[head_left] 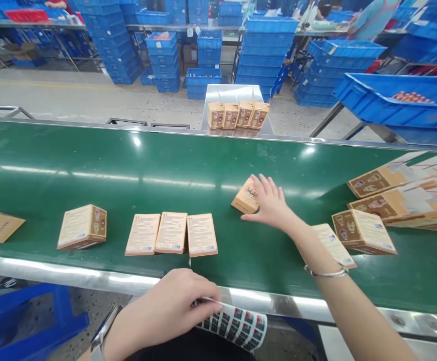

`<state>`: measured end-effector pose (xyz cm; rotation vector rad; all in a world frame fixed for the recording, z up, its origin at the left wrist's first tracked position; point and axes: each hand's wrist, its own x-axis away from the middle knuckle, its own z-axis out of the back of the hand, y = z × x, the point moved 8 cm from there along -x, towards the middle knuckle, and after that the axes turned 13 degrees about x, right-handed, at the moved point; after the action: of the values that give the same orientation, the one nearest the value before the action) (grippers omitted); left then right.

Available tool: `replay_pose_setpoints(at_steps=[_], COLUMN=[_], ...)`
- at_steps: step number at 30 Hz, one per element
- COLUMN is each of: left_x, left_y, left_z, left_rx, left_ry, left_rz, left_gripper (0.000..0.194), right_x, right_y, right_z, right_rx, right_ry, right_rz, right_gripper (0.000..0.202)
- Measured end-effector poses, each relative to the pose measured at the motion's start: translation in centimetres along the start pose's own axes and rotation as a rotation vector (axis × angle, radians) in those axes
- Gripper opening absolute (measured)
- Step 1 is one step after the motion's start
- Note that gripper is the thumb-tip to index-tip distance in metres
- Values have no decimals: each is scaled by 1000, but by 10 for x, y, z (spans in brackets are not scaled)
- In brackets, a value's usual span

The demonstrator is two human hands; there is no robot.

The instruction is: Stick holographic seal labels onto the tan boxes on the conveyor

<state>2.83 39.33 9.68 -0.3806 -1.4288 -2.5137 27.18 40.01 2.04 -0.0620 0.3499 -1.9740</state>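
My left hand is closed on a curled sheet of small printed stickers at the belt's near edge. Over the green belt, my right hand has its fingers spread, touching or just beside the right side of a tan printed box. Whether it grips that box I cannot tell. To the left, three boxes lie close together with their text faces up, the nearest being one box. Another box sits farther left, tilted in view. Under my right forearm a box is partly hidden.
Boxes with open flaps crowd the belt's right end beside a closed one. Several upright boxes stand on a metal stand beyond the belt. A blue bin is at the right. A blue stool is lower left.
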Motion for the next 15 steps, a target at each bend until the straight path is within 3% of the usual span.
replay_pose_setpoints(at_steps=[3,5,7,9,11,13,15], left_x=[-2,-4,-5,-6,-8,-10,-13], left_y=[-7,-9,-8,-7,-5,-5,-8], left_z=[0,0,0,0,0,-2,-3], left_rx=[-8,0,21,52,89,126,152], left_ry=[9,10,8,0,-14,-32,-47], left_rz=[5,2,-5,-13,-25,-34,-34], left_gripper=[20,20,20,19,18,17,17], right_x=[-3,3,17,35,49,49,42], right_y=[51,64,59,40,24,28,44], right_z=[-5,-8,-16,-21,-23,-21,-14], right_rx=[-234,-468,-697,-863,-906,-809,-660], right_ry=[-4,-110,-341,-611,-766,-704,-516], right_rz=[-58,-91,-116,-88,-95,-205,-352], right_gripper=[91,76,61,52,52,51,50])
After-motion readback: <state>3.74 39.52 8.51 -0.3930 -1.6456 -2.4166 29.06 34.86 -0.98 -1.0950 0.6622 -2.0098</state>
